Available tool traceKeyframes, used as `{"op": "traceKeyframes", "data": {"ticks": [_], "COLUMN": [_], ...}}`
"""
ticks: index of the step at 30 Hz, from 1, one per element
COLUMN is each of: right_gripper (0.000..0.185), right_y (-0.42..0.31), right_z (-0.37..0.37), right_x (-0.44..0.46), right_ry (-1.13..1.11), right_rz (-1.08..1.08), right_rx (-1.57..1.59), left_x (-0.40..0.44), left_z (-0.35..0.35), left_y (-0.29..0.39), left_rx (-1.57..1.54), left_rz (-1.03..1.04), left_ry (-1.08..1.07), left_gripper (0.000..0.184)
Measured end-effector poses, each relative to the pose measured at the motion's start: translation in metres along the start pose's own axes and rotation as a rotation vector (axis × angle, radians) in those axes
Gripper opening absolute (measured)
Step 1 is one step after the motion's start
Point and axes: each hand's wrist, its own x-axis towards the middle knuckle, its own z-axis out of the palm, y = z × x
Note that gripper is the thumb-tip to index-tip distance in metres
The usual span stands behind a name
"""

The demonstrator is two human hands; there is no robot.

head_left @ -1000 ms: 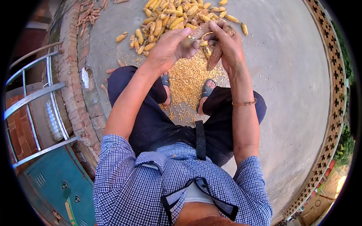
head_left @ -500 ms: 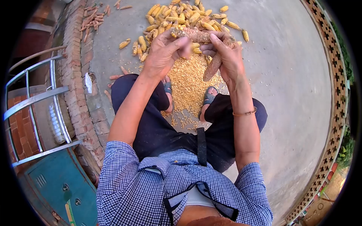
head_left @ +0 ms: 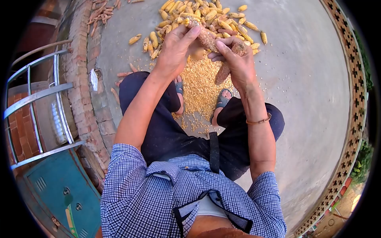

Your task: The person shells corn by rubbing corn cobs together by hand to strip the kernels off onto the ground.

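Between my two hands is a mostly stripped corn cob [head_left: 206, 39], slanting down to the right, with a few yellow kernels left at its upper left end. My left hand [head_left: 176, 47] is closed around that upper end, thumb on top. The fingers of my right hand [head_left: 237, 63] pinch the lower end. A second, bare cob [head_left: 223, 74] is also gripped in my right hand, passing under the thumb and partly hidden by it. Loose corn kernels [head_left: 200, 85] lie heaped on the ground below, between my feet.
Beyond my hands lies a pile of yellow corn ears [head_left: 190, 10]. Bare cobs [head_left: 99, 16] are scattered by the brick edging [head_left: 79, 79] at the left. A metal railing [head_left: 39, 95] and a teal metal cabinet [head_left: 59, 190] stand at left; a pierced wall [head_left: 355, 79] curves along the right.
The cob between my hands has turned from nearly level to a steeper slant, its left end now higher. Both hands keep hold of it. The view has shifted slightly.
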Motion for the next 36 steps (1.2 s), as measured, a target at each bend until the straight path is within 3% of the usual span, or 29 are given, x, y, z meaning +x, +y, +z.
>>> {"op": "traceKeyframes", "data": {"ticks": [6, 16, 30, 36], "right_gripper": [0.021, 0.032, 0.033, 0.024], "right_y": [0.003, 0.001, -0.005, -0.001], "right_z": [0.012, 0.006, 0.013, 0.018], "right_x": [-0.004, -0.004, -0.01, -0.01], "right_ry": [0.089, -0.05, -0.076, 0.002], "right_rz": [0.066, 0.122, 0.106, -0.009], "right_rx": [-0.012, 0.206, 0.184, -0.068], "left_x": [-0.001, 0.002, -0.001, -0.003], "left_z": [-0.005, -0.009, -0.002, 0.002], "left_y": [-0.001, 0.007, 0.009, 0.01], "left_rx": [-0.05, -0.326, -0.251, -0.08], "left_rz": [-0.011, -0.019, 0.0, 0.008], "left_ry": [-0.026, -0.046, -0.113, -0.074], "left_gripper": [0.029, 0.035, 0.037, 0.03]}}
